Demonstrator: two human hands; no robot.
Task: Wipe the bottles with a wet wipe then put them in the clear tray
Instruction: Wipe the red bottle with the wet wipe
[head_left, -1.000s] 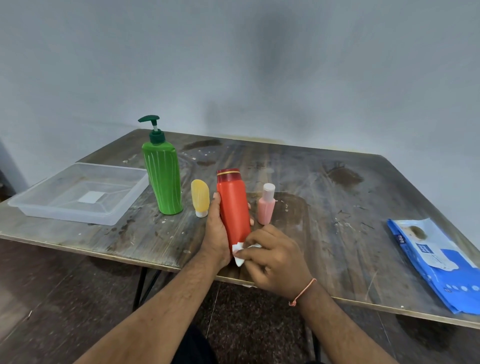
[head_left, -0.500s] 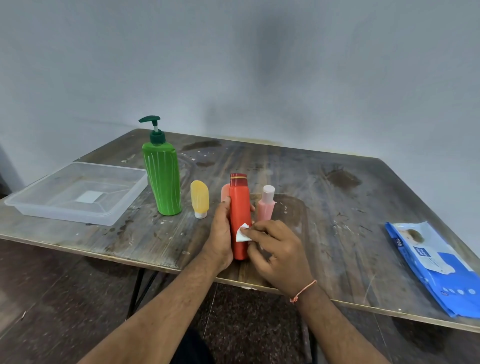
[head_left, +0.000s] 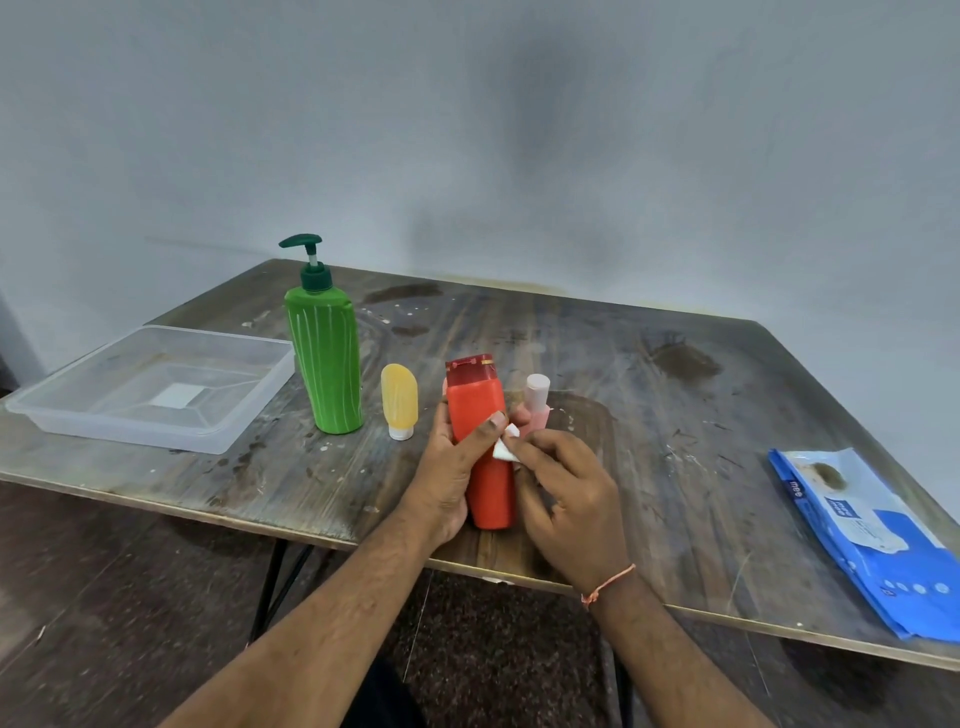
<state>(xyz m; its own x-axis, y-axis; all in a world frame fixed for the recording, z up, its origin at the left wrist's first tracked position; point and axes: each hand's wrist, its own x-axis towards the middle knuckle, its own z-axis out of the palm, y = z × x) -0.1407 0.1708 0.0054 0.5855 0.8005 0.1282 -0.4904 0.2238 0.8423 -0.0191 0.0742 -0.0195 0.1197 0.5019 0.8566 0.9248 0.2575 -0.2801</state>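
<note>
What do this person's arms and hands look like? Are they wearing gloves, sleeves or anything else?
No gloves and no sleeves show: both forearms are bare up to the picture's lower edge. The left hand wears nothing. The right hand has one thin orange-pink thread bracelet around its wrist. No rings or watch are visible.

Soft, even indoor light; a dim smudge of shadow on the wall (head_left: 545, 156); dull sheen on the table (head_left: 675, 415); wide-angle bending at edges; mostly sharp
</note>
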